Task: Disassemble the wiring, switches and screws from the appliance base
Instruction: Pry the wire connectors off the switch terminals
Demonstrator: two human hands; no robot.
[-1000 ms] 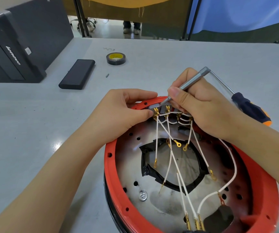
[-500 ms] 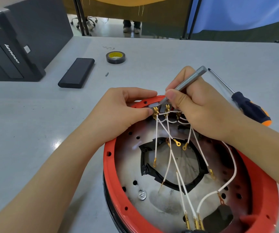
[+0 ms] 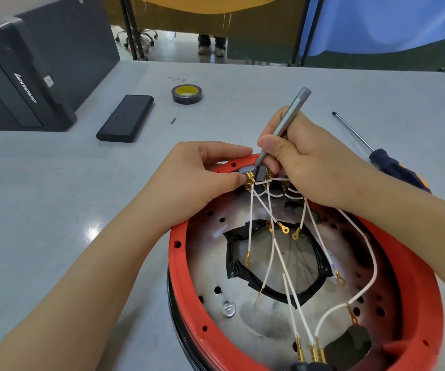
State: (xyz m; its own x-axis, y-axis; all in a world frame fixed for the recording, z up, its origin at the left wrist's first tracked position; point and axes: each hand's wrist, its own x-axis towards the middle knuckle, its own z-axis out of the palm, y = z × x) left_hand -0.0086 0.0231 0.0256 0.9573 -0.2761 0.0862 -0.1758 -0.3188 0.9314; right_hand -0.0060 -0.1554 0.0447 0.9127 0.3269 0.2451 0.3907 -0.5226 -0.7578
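While left hand pinches, switch meets screwdriver

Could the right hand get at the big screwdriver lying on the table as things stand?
Probably not straight away: the right hand is gripping the slim metal tool. The screwdriver lies just beyond its wrist, nothing between.

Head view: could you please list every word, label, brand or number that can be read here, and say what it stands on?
"lenovo": white letters, seen tilted, on the black computer case at the table's far left.
Small pale sticker on the same case: too small to read.
Yellow core label of the black tape roll: print too blurred to read.
Stamped mark on the round metal disc inside the appliance base: not legible.
Nothing else carries text.
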